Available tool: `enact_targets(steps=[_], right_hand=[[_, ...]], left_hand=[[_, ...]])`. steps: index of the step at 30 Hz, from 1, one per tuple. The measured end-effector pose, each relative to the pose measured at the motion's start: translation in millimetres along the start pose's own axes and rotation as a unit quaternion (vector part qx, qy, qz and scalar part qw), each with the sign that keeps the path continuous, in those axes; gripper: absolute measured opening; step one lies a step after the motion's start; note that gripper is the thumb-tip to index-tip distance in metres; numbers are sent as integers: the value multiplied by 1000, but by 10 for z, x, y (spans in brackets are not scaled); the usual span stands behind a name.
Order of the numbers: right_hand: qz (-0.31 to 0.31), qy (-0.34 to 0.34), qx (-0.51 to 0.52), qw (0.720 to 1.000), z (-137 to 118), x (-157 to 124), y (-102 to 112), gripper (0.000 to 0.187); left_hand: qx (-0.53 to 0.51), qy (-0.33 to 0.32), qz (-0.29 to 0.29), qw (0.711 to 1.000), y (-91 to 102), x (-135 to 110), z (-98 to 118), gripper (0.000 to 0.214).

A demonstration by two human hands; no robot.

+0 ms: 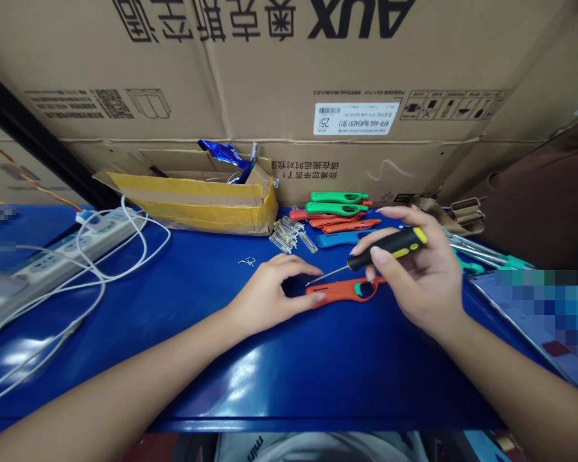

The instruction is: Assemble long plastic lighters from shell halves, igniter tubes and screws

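Note:
An orange long-nosed lighter [340, 292] with a green trigger lies on the blue table. My left hand [270, 289] is closed at its left end, thumb on the casing and index finger curved above. My right hand [426, 276] grips a black-and-yellow screwdriver [383, 250]. The screwdriver's tip points down-left and is at the lighter's left end; whether it touches a screw I cannot tell. Behind the hands lie green lighter casings [334, 208], orange casings [351, 226] and a blue casing [336, 239]. Clear plastic fuel tanks [289, 234] are heaped left of them, near several tiny screws [247, 261].
An open cardboard box [192, 205] with yellow tape stands at the back, holding a blue wrapper [226, 154]. White cables cross a power strip [62, 256] at left. On the right are a phone [525, 321] and metal rods [481, 247]. A large carton [270, 77] forms the back wall.

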State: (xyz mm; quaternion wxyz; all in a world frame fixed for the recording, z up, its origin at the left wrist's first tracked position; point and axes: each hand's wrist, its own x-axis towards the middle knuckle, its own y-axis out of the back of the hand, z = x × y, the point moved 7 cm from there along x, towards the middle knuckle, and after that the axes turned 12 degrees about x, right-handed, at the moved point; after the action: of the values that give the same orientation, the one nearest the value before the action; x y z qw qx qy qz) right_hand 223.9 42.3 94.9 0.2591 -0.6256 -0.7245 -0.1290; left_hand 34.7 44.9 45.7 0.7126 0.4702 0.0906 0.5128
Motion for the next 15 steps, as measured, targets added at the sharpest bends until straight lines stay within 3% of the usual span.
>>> enact_targets(steps=[2, 4, 8, 15], right_hand=[[8, 40, -28, 999, -125, 88, -15, 30], [19, 69, -62, 995, -235, 181, -39, 22], [30, 124, -104, 986, -352, 294, -132, 10], [-8, 130, -87, 988, -137, 134, -264, 5]], left_hand=[[1, -1, -25, 1000, -59, -17, 16, 48], [12, -6, -49, 999, -117, -39, 35, 58], [14, -27, -69, 997, -195, -79, 79, 48], [-9, -31, -78, 996, -245, -117, 108, 40]])
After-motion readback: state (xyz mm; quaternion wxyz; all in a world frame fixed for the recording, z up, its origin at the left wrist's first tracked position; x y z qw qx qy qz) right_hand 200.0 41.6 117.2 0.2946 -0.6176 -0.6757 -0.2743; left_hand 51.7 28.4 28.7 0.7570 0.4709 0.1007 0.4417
